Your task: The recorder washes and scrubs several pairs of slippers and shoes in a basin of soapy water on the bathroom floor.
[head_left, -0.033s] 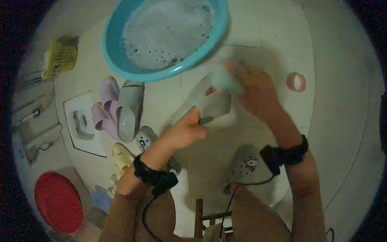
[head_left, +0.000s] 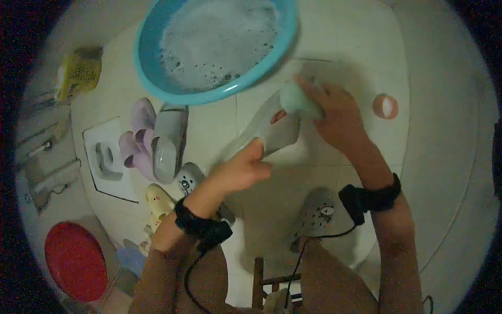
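Observation:
My left hand [head_left: 246,167] is closed round a pale grey slipper [head_left: 256,125], which is tilted above the tiled floor in front of me. A reddish patch shows through an opening in the slipper. My right hand [head_left: 337,115] is closed on a pale green, rounded scrubber [head_left: 299,100], pressed against or just over the slipper's far end. Its underside is hidden, so I cannot tell whether it has bristles. Beyond my hands stands a blue basin [head_left: 230,91] of foamy water.
Left of my hands lie lilac slippers [head_left: 138,157], grey slippers [head_left: 166,157] and yellow slippers [head_left: 158,199]. A squat toilet [head_left: 107,159] is set in the floor behind them. A yellow basket [head_left: 83,73], a red round basin [head_left: 76,261] and, at right, a pinkish roll [head_left: 385,107] are around.
The slipper and my left hand have shifted slightly to the right. My right hand and the scrubber have also moved a little right along the slipper's far end.

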`<state>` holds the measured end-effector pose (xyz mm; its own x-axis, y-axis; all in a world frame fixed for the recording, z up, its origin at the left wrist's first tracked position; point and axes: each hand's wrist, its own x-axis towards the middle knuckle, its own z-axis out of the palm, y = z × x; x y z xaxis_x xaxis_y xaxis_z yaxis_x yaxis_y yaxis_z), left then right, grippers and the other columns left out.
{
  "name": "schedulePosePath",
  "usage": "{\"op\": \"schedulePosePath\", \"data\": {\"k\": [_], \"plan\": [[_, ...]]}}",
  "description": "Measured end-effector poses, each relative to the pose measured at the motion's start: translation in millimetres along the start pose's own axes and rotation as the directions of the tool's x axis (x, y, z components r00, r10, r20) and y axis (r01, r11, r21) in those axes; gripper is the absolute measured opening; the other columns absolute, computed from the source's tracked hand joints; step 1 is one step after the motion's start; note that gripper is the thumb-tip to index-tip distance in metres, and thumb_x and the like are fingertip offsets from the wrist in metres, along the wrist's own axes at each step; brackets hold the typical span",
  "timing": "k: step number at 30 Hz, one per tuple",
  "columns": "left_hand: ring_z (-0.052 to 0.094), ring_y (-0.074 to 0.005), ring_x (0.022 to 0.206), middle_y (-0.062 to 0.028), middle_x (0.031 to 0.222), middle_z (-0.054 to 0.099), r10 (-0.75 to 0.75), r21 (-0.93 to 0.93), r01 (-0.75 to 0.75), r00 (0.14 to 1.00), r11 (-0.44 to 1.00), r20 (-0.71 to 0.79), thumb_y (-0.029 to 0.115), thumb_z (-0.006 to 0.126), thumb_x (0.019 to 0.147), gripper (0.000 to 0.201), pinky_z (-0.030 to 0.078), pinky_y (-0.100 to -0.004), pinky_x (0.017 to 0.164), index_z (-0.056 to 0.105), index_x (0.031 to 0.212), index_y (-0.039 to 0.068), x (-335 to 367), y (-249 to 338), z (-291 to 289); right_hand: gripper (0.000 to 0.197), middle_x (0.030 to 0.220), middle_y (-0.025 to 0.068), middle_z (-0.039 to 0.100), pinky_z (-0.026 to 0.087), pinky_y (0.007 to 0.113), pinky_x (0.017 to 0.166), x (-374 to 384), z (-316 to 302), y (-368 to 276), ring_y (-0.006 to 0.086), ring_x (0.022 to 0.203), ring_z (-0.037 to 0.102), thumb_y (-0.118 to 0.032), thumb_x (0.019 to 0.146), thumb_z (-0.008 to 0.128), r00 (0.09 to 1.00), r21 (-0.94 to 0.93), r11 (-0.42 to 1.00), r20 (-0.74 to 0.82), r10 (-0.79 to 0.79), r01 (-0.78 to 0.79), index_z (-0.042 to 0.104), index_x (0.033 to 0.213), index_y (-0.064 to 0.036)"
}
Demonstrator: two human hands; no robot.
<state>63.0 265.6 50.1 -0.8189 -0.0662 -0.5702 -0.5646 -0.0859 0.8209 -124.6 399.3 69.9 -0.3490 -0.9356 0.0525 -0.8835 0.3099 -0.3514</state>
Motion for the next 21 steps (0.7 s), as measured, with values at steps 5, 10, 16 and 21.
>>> {"op": "schedulePosePath", "data": {"k": [5,10,16,21], "plan": [[0.040,-0.0130,0.070,-0.0026,0.074,0.040,0.328,0.283,-0.306,0.944,0.909,-0.032,0.010,0.061,0.075,0.021,0.038,-0.0299,0.062,0.045,0.087,0.002,2.1,-18.5,4.6,0.075,0.091,0.0125,0.055,0.045,0.044,0.072,3.8,6.3,-23.3,0.0323,0.085,0.055,-0.008,0.056,0.067,0.986,0.167,0.984,-0.162,-0.040,0.067,0.049,0.126,-0.0266],[0.041,-0.0131,0.069,-0.0017,0.073,0.040,0.044,0.014,-0.043,0.997,0.999,-0.063,0.010,0.063,0.076,0.017,0.037,-0.0302,0.060,0.050,0.087,0.004,-7.3,-9.1,0.2,0.073,0.093,0.0148,0.054,0.044,0.044,0.079,2.4,-0.4,-37.2,0.0337,0.093,0.054,-0.007,0.057,0.067,0.999,0.206,0.979,-0.048,0.017,-0.006,0.049,0.125,-0.0240],[0.051,-0.0200,0.112,-0.0120,0.123,0.051,0.069,-0.400,-0.088,0.996,0.912,-0.061,0.035,0.061,0.077,0.063,0.039,-0.0370,0.096,0.041,0.128,0.004,-13.3,-8.8,-17.8,0.073,0.098,0.0176,0.054,0.043,0.047,0.079,-8.5,11.9,-48.5,0.0360,0.091,0.053,-0.005,0.058,0.067,0.980,-0.045,0.983,0.082,0.183,-0.180,0.047,0.127,-0.0216],[0.044,-0.0256,0.121,-0.0121,0.134,0.043,0.089,-0.839,-0.255,0.966,0.481,-0.242,0.073,0.041,0.077,0.091,0.032,-0.0405,0.102,0.031,0.136,0.004,-4.4,41.4,13.8,0.076,0.093,0.0165,0.051,0.044,0.045,0.075,11.9,9.5,-33.3,0.0357,0.087,0.053,-0.003,0.061,0.064,0.939,0.128,0.930,0.030,0.343,-0.344,0.042,0.131,-0.0227]]}}
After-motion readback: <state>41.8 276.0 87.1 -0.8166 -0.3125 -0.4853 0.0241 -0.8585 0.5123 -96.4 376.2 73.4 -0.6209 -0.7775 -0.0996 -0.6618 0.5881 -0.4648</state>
